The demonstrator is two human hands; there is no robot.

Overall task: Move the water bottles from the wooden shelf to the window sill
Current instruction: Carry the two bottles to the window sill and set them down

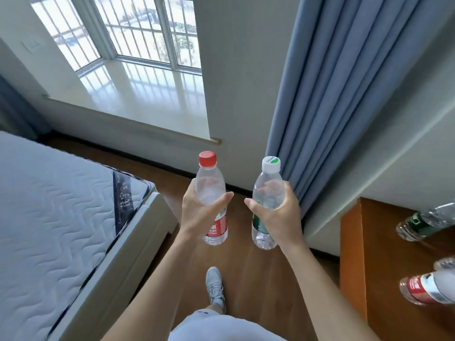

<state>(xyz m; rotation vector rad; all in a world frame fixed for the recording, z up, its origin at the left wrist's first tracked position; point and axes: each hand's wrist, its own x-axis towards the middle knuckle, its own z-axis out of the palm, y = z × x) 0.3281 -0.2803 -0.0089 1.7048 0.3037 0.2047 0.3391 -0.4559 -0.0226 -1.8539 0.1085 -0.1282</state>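
Clearly the carrying step is in hand. The left hand grips a red-capped bottle by its upper body, fingers curled round it and thumb across the front. The right hand grips a white-capped bottle the same way. Both bottles are upright and held over the floor, short of the window sill, below its near edge and towards its right end. The wooden shelf stands well to the right of the sill, beyond the curtain, and two more bottles lie on it, a green-labelled one and a red-labelled one. Next, by the look of it, both bottles must be raised above the sill's edge, carried forward and left, and set down upright, apart from each other.
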